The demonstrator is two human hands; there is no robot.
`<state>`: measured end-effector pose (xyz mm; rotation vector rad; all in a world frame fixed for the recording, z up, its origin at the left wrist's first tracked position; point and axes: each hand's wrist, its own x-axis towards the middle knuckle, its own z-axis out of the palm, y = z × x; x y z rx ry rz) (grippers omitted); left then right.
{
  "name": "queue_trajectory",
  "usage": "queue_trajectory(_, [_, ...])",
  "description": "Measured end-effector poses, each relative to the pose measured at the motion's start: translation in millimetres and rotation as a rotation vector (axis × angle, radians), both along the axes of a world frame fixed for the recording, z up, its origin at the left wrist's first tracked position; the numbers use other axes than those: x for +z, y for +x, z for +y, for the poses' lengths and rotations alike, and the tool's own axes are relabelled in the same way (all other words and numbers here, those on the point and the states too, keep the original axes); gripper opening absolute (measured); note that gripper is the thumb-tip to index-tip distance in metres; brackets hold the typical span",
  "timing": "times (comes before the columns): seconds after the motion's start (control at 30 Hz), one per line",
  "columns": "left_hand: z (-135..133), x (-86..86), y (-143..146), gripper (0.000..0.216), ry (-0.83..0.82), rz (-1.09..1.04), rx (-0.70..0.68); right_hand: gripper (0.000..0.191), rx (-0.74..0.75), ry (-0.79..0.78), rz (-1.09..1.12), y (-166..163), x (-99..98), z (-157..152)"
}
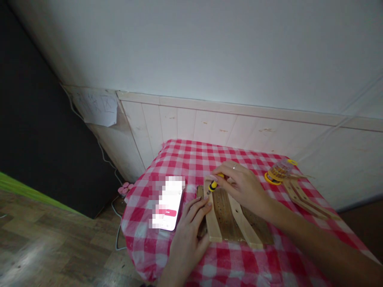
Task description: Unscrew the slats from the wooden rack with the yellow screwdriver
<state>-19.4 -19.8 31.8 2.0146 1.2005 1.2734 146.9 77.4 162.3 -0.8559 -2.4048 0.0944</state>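
Note:
My right hand [242, 181] is closed around a small yellow and black screwdriver [213, 186]. The tool's lower end points down at a hole near the far end of a pale, bent wooden bar [213, 223]. My left hand [193, 219] grips that bar from the left, its fingertips on top just below the screwdriver. Under the bar lies a darker wooden board [224, 211] dotted with small holes. A second pale bar [247, 229] with a hole in it rests on the board to the right, partly hidden by my right hand.
A lit phone [169, 207] lies left of the board. To the right are a clear bit case with a yellow base [277, 173] and two more bent wooden bars [305, 201]. A red checked tablecloth [191, 155] covers the table, which stands against a white panelled wall [206, 123].

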Motion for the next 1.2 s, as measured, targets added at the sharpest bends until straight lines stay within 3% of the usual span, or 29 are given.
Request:
queue_trajectory(0.23, [0.4, -0.1, -0.2, 0.062, -0.009, 0.002, 0.000, 0.019, 0.056, -0.141, -0.035, 3.2, 6.5, 4.2])
queue_trajectory(0.53, [0.1, 1.6, 0.2, 0.063, -0.012, -0.002, 0.004, 0.032, 0.153, -0.242, -0.047, 11.4, 9.9, 8.3])
queue_trajectory(0.73, [-0.1, 1.1, 0.0, 0.065, -0.017, -0.001, 0.007, 0.024, 0.015, -0.212, 0.061, 1.4, -2.2, 4.9])
queue_trajectory(0.93, [0.0, 1.4, -0.1, 0.062, -0.012, 0.019, 0.012, 0.019, 0.059, -0.178, 0.050, -0.9, -5.2, 9.9])
queue_trajectory(1.2, [2.1, 6.6, 0.5, 0.061, -0.036, 0.068, 0.021, 0.025, 0.097, -0.184, -0.029, 5.2, 6.3, 7.8])
